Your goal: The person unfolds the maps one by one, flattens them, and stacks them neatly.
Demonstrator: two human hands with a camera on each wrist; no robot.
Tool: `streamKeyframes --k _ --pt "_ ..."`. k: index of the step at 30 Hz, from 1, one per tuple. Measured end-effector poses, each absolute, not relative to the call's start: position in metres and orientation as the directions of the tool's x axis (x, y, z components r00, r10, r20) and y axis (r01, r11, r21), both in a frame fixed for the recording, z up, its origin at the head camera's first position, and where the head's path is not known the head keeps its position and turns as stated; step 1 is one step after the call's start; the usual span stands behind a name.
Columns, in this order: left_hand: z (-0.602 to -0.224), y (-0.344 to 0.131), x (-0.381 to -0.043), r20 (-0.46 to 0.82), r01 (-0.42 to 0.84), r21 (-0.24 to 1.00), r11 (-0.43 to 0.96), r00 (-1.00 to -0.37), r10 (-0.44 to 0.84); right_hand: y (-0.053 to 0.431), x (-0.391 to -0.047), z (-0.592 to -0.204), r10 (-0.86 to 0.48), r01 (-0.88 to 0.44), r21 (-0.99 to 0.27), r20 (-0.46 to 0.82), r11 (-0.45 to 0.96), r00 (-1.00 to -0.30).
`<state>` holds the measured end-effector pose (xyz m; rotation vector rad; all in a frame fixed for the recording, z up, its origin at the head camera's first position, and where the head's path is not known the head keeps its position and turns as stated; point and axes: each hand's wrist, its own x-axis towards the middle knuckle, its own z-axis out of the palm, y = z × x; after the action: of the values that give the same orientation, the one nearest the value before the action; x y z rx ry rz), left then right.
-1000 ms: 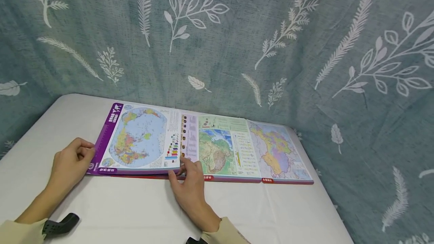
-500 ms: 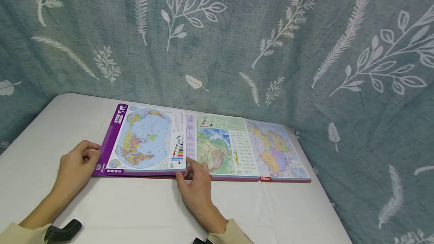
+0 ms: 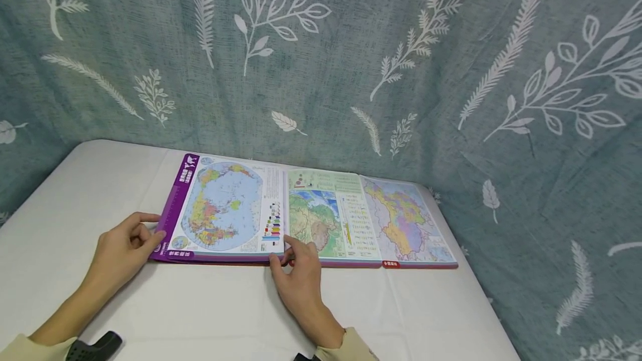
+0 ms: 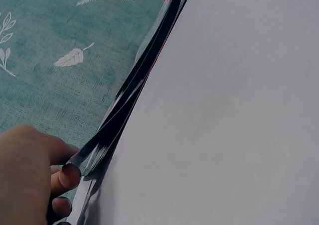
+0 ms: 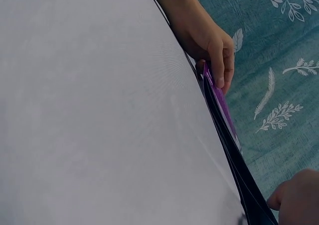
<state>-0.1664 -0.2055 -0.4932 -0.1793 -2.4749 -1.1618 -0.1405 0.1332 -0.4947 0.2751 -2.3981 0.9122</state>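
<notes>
A purple-edged world map (image 3: 220, 210), a flat folded sheet, lies over the left part of a long unfolded map (image 3: 326, 222) with red tabs. My left hand (image 3: 122, 247) pinches its left edge near the front corner, thumb against fingers. At its front right corner my right hand (image 3: 301, 277) grips the edge between thumb and fingers. In the left wrist view the left hand (image 4: 25, 175) holds the dark, slightly parted edges. The right wrist view shows the right hand (image 5: 301, 200) only in part, at the lower right corner.
Both maps lie on a white-covered table (image 3: 210, 316). Behind it hangs a green curtain (image 3: 321, 71) with white leaf prints. The rightmost map panel (image 3: 408, 222) reaches close to the table's right edge. A black wrist device (image 3: 97, 347) sits by the left sleeve.
The purple-edged map has slid to the right over the long map, covering the lilac strip that showed before. Both hands have moved right with it, keeping their grip.
</notes>
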Motion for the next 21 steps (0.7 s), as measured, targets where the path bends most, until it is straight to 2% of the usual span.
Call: streamKeyframes --k 9,21 --pt "-0.493 -0.203 -0.165 0.368 0.276 0.695 0.664 -0.93 0.001 0.138 -0.139 -0.492 0.019 -0.348 -0.516 0.578 0.783 -0.816" --pt "-0.495 -0.2 -0.166 0.337 0.273 0.676 0.685 -0.941 0.043 0.144 -0.138 -0.493 0.028 -0.336 -0.543 0.554 0.77 -0.832"
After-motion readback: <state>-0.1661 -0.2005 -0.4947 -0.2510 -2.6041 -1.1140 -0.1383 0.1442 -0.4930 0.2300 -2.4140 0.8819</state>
